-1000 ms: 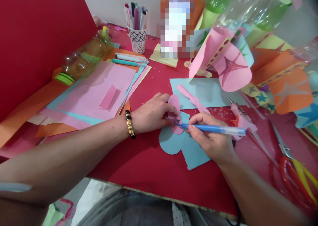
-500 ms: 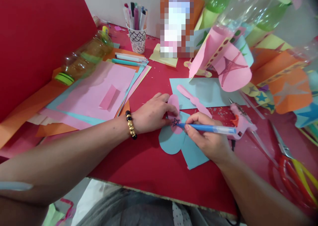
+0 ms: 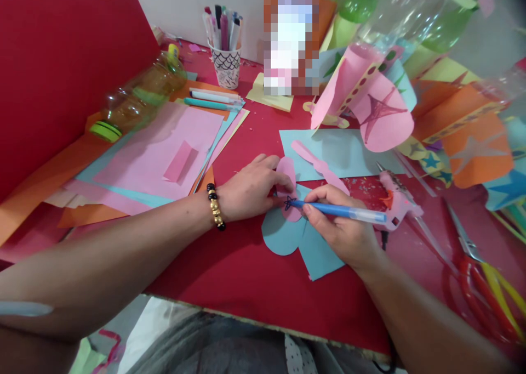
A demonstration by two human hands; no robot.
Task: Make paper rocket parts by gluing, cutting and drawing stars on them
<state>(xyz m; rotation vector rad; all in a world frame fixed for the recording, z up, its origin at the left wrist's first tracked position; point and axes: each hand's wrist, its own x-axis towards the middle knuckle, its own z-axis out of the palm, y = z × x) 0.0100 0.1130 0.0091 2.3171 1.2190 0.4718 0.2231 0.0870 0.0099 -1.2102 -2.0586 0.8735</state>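
In my right hand (image 3: 343, 220) is a blue felt-tip pen (image 3: 349, 211), held between thumb and fingers. Its tip touches a dark star outline drawn on a pink paper cutout (image 3: 291, 214) with rounded ends. My left hand (image 3: 252, 187), wearing a black and gold bead bracelet (image 3: 216, 207), holds that cutout down, with thumb and forefinger curled over its left side. Beneath it lies a blue paper piece (image 3: 281, 234) with a rounded lobe and a square-cornered part. Just behind, a wavy pink paper strip (image 3: 316, 163) rests partly on a blue paper sheet (image 3: 345, 154).
To the right are a pink glue gun (image 3: 398, 201) and red-yellow scissors (image 3: 472, 259). Paper-decorated bottles (image 3: 382, 105) stand behind them. At left lie stacked coloured papers (image 3: 160, 138) and a clear bottle (image 3: 139, 97); a cup of pens (image 3: 227, 67) stands at the back.
The pen tip has shifted slightly left over the star, and more dark line shows inside it. My left hand stays in place on the pink cutout.
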